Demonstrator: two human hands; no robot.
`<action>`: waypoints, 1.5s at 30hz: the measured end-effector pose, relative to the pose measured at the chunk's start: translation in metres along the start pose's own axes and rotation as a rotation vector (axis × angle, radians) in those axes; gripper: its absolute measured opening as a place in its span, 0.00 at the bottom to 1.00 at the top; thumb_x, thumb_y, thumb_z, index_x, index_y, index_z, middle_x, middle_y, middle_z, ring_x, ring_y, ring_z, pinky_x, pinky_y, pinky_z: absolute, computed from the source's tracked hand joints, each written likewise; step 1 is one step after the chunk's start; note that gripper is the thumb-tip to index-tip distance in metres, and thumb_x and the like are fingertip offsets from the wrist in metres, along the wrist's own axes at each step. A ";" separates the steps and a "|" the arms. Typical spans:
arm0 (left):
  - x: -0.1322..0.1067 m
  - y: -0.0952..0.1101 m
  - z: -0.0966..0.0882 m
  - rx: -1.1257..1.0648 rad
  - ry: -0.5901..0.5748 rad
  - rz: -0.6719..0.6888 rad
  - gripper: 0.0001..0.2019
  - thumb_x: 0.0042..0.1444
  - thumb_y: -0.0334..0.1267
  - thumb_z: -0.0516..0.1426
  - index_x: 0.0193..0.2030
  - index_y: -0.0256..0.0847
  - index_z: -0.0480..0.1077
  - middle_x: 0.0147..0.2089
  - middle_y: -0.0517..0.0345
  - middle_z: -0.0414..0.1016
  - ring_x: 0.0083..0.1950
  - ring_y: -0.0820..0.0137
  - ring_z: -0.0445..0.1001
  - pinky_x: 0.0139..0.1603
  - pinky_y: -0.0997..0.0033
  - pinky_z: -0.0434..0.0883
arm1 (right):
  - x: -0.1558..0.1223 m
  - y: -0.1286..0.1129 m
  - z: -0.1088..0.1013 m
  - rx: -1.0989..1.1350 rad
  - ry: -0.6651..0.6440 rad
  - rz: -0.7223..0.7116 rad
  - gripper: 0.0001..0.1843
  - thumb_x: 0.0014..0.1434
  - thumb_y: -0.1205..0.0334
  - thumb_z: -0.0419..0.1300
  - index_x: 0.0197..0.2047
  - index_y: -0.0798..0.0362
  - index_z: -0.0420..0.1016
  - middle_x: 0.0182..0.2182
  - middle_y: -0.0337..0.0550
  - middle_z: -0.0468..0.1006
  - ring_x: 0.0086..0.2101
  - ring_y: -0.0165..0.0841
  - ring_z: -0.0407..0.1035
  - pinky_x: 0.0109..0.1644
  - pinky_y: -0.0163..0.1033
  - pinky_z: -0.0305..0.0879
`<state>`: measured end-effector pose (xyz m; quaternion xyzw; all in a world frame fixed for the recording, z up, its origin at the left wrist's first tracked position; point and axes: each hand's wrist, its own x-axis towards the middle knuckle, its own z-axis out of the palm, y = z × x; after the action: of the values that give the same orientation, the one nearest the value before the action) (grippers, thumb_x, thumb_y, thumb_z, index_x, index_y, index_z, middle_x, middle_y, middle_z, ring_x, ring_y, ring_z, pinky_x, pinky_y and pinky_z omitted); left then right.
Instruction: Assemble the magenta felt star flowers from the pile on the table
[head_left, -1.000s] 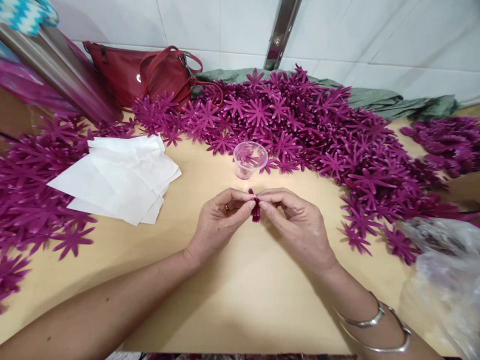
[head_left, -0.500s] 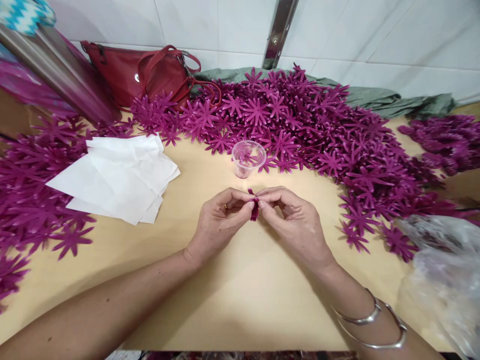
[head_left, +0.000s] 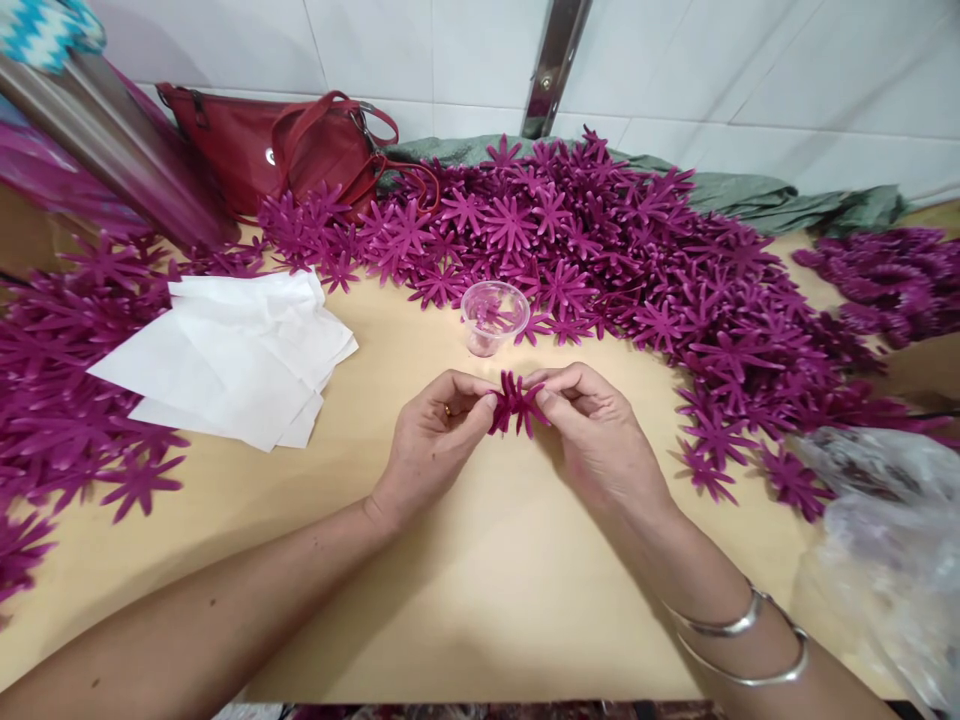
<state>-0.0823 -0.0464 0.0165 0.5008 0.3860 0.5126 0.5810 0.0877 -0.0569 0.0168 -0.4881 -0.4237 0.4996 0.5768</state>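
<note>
1. Half a second ago the purple flower [head_left: 516, 405] was a tight upright bundle; now its petals splay out.
2. Its wider span runs side to side, with the petal tips fanning mostly toward the counter's [head_left: 480, 590] near edge.
3. The left hand [head_left: 431, 445] and right hand [head_left: 600, 440] each have their fingers pinched closed on one side of the flower.
4. It is held over mid-counter, near a clear cup [head_left: 493, 316].

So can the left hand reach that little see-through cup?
Probably yes. The cup stands just beyond the left hand, with only bare table between them. But that hand and the right hand are both pinching a purple flower, so it must let go first.
</note>
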 end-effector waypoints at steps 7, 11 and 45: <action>0.001 0.002 -0.001 -0.011 0.060 -0.010 0.08 0.64 0.40 0.63 0.37 0.39 0.71 0.35 0.58 0.74 0.36 0.72 0.71 0.40 0.71 0.72 | 0.001 -0.004 -0.003 0.077 0.053 0.031 0.09 0.54 0.62 0.70 0.30 0.48 0.73 0.32 0.36 0.79 0.32 0.31 0.71 0.39 0.39 0.69; 0.001 0.002 -0.001 -0.007 0.044 0.004 0.08 0.65 0.41 0.62 0.38 0.39 0.71 0.35 0.58 0.73 0.36 0.73 0.70 0.40 0.72 0.71 | 0.001 -0.002 -0.003 0.077 0.064 0.057 0.10 0.56 0.61 0.69 0.31 0.47 0.71 0.28 0.33 0.75 0.29 0.29 0.68 0.39 0.39 0.71; 0.003 -0.005 -0.001 0.036 -0.004 -0.026 0.13 0.63 0.46 0.64 0.35 0.39 0.71 0.32 0.59 0.72 0.34 0.73 0.69 0.36 0.71 0.68 | 0.003 -0.005 -0.002 0.371 0.159 0.111 0.10 0.52 0.66 0.74 0.29 0.49 0.75 0.30 0.32 0.78 0.31 0.25 0.70 0.39 0.31 0.71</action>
<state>-0.0820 -0.0434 0.0117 0.5069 0.4007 0.4969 0.5793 0.0906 -0.0545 0.0215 -0.4339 -0.2502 0.5599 0.6600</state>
